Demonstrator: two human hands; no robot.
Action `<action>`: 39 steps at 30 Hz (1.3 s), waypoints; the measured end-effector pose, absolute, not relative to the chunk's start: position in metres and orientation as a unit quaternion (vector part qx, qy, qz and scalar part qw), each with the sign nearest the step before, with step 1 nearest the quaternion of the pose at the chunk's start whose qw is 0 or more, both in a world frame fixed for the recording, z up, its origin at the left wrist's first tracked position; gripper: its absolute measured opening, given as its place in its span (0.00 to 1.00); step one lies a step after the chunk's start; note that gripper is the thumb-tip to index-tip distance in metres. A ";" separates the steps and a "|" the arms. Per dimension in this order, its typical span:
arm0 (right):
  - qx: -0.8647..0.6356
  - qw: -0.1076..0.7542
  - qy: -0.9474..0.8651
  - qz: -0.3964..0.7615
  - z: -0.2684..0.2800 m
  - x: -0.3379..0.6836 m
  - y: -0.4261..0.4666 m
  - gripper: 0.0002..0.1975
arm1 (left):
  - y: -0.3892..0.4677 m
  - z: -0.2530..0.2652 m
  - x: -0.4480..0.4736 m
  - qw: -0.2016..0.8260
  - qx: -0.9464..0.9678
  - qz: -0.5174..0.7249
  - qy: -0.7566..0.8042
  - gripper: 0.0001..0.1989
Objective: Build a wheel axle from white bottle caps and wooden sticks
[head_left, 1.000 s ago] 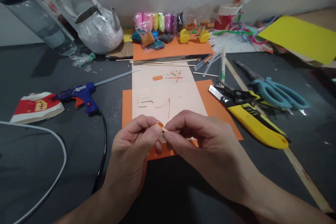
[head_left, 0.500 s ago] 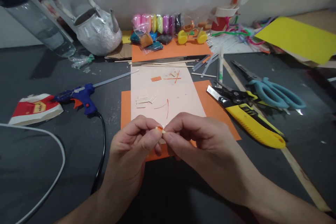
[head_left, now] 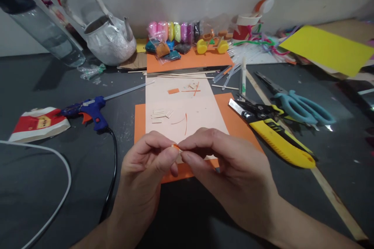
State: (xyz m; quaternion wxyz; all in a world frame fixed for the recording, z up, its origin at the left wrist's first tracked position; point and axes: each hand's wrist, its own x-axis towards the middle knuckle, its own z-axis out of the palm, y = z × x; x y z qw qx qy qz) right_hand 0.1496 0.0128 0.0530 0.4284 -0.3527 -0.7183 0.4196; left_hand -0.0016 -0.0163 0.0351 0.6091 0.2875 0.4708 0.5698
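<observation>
Between both hands is a tiny orange paper piece with a short pale stick, mostly hidden by fingertips. My left hand pinches it from the left with thumb and forefinger. From the right, my right hand pinches its other end, fingers closed. Beneath lies a pale sheet on top of an orange sheet. Just beyond the hands, several short cut sticks and a thin curved orange strip rest on the pale sheet. Farther up is a small orange rectangle beside crossed orange strips.
A blue glue gun lies left on a red-and-white packet. Right are a yellow utility knife, pliers and blue-handled scissors. Behind stand a silver kettle, a bottle and bagged coloured clay.
The view has tilted slightly, so the table things sit a little lower. Both hands keep their pinch on the small piece; my right fingers have shifted slightly over it.
</observation>
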 end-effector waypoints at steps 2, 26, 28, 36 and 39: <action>-0.352 0.428 -0.710 0.434 0.053 0.149 0.013 0.06 | -0.017 0.035 -0.001 0.612 0.290 0.570 0.466 0.07; -0.380 0.415 -0.605 0.563 0.061 0.147 0.013 0.07 | -0.016 0.033 -0.005 0.584 0.347 0.580 0.450 0.02; -0.375 0.418 -0.613 0.555 0.060 0.148 0.013 0.07 | -0.017 0.033 -0.005 0.585 0.344 0.582 0.448 0.02; -0.362 0.418 -0.663 0.505 0.056 0.150 0.013 0.06 | -0.015 0.033 -0.004 0.592 0.325 0.595 0.436 0.04; -0.367 0.420 -0.665 0.496 0.055 0.149 0.012 0.06 | -0.015 0.035 -0.004 0.598 0.302 0.597 0.442 0.04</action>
